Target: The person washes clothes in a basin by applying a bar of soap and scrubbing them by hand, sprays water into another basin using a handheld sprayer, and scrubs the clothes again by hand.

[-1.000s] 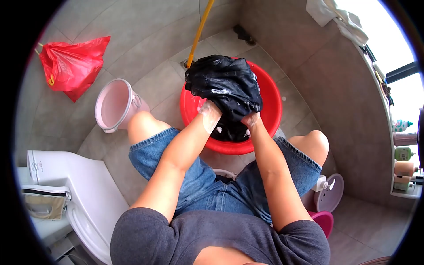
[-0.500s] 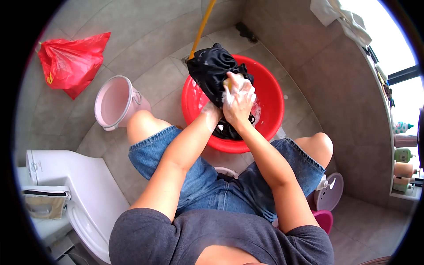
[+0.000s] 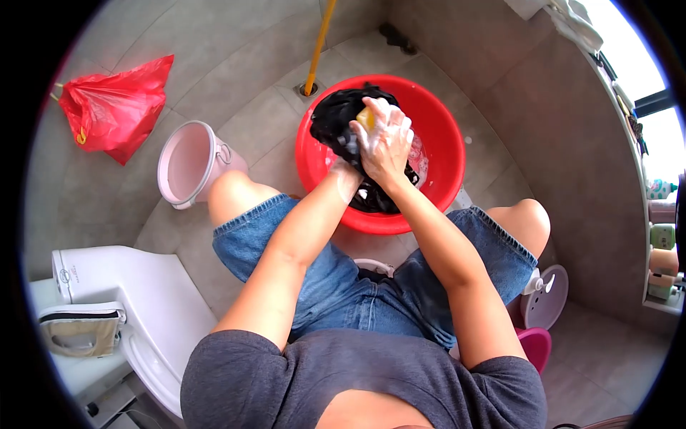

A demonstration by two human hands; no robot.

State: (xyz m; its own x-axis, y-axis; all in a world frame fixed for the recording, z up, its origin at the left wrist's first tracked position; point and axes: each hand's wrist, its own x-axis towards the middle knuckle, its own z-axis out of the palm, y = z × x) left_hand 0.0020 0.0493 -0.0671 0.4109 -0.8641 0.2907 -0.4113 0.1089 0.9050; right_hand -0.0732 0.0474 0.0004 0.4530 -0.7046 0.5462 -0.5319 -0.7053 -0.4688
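Over the red basin (image 3: 451,161) a wet black garment (image 3: 334,118) is bunched up, its lower part lying in the basin. My right hand (image 3: 389,150), covered in white suds, grips a yellow bar of soap (image 3: 366,119) against the cloth. My left hand (image 3: 344,171) reaches under the garment and holds it from below; its fingers are hidden by the fabric. Foamy water (image 3: 420,161) shows at the basin's right side.
A pink bucket (image 3: 187,166) stands left of the basin, with a red plastic bag (image 3: 114,107) beyond it. Behind is a yellow pole (image 3: 319,46). A white toilet (image 3: 153,293) is at lower left; bottles (image 3: 663,236) line a right-hand shelf.
The garment's upper end has dropped from beyond the basin's far rim down into the basin and bunched up. Both hands stay on it, the right one still with the soap.
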